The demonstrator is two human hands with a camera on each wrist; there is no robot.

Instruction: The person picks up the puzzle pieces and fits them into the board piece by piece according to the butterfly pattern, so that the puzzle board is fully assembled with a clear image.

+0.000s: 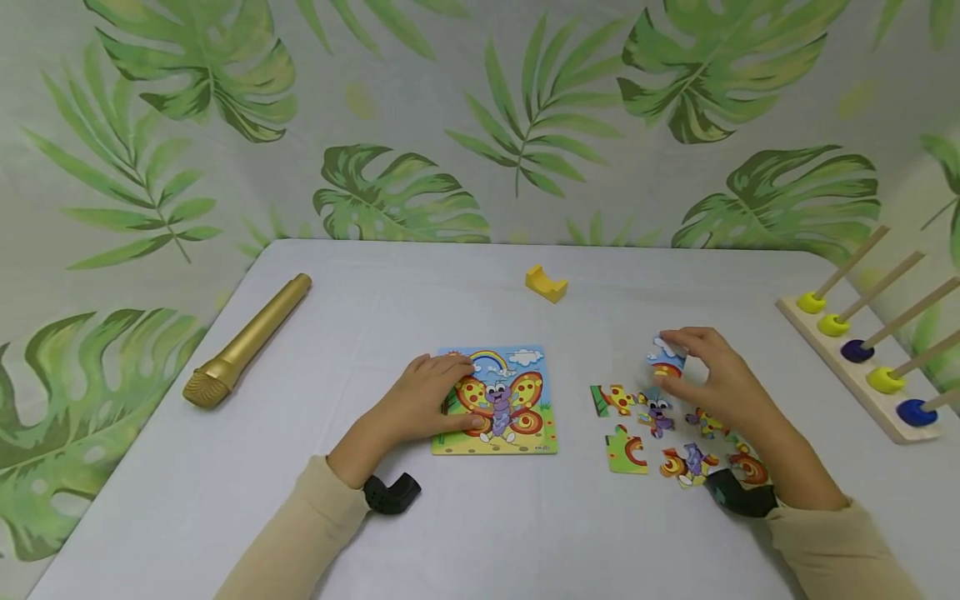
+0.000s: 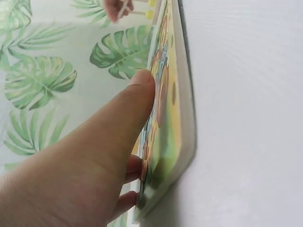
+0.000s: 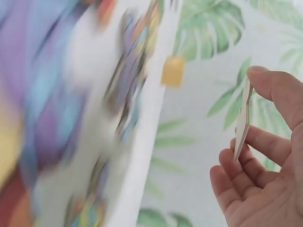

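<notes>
A square butterfly picture puzzle [image 1: 512,400] lies flat on the white table. My left hand [image 1: 420,402] rests on its left side, thumb and fingers spread over the picture; in the left wrist view the thumb [image 2: 135,101] lies along the surface. To the right, my right hand [image 1: 723,382] pinches a puzzle piece [image 1: 666,357] with sky, cloud and rainbow printed on it. The right wrist view shows this piece [image 3: 244,120] edge-on between thumb and fingers, raised off the table. Below it lie several loose puzzle pieces, including a green corner piece [image 1: 624,450] and a body piece [image 1: 692,463].
A gold microphone [image 1: 251,337] lies at the left. Toward the back is a small yellow notched block [image 1: 546,284]. On the right stands a wooden peg board [image 1: 855,367] with yellow and blue beads on its pegs. A leaf-print cloth [image 1: 480,125] hangs behind the table.
</notes>
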